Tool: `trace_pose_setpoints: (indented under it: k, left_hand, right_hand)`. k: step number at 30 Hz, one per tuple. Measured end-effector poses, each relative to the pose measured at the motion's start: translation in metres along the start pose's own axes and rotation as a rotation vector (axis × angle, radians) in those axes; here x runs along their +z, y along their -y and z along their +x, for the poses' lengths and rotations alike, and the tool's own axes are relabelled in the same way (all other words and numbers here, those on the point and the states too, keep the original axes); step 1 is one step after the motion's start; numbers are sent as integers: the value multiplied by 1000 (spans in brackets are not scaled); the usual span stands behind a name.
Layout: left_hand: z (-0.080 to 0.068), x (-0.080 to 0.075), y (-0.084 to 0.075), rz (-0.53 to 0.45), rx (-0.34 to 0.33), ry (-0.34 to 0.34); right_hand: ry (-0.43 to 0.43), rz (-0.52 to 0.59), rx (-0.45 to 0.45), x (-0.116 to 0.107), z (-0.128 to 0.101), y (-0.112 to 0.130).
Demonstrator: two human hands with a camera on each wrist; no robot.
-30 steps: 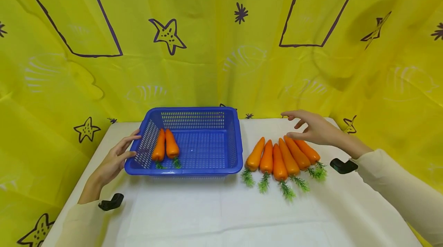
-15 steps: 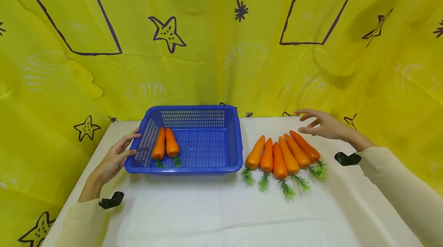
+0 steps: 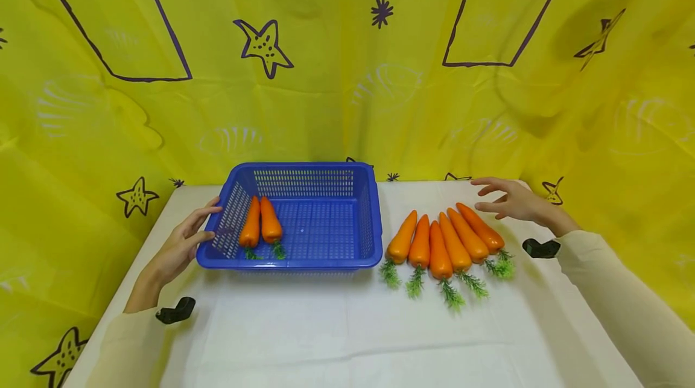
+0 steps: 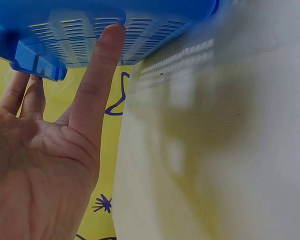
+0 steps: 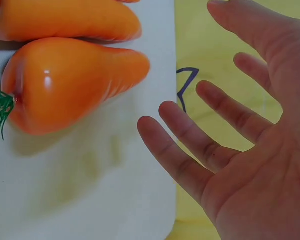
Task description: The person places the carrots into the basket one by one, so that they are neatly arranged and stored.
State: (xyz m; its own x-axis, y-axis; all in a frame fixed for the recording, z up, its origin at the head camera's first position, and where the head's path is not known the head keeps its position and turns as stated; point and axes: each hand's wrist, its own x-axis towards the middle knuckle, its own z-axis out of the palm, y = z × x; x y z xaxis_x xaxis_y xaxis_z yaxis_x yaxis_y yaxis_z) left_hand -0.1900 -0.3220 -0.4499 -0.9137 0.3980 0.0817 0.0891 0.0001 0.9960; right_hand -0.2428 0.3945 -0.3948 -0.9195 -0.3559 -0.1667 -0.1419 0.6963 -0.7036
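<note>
A blue plastic basket [image 3: 304, 262] stands left of centre, with two carrots [image 3: 260, 222] lying side by side against its left wall. My left hand [image 3: 176, 249] is at the basket's left side, its extended fingers and thumb against the rim; in the left wrist view the straight thumb [image 4: 102, 65] lies on the slotted wall. To the right, several orange carrots [image 3: 440, 249] fan out on the table, green tops toward me. Just beyond the rightmost carrot [image 5: 75, 82] hovers my right hand [image 3: 513, 200], fingers spread and holding nothing.
A white cloth [image 3: 326, 340] covers the table. Behind and at both sides hangs a yellow curtain [image 3: 320, 110] with drawn stars and shells, close to the table's back edge. Each wrist carries a small black camera mount [image 3: 541, 248].
My right hand has drawn back to the right, from over the rightmost carrot to beyond its tip. The left hand keeps its place at the basket. The head view has tilted down slightly.
</note>
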Motion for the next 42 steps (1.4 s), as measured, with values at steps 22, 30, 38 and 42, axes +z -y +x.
trace_pose_setpoints:
  k: [22, 30, 38, 42]
  left_hand:
    - [0, 1, -3, -17, 1, 3]
    - [-1, 2, -4, -16, 11, 6]
    - [-2, 3, -5, -24, 8, 6]
    - [-2, 4, -5, -35, 10, 8]
  right_hand:
    - [260, 97, 129, 11, -3, -23]
    - [274, 109, 154, 14, -3, -24]
    - [260, 97, 151, 17, -3, -26]
    - [256, 103, 148, 17, -3, -29]
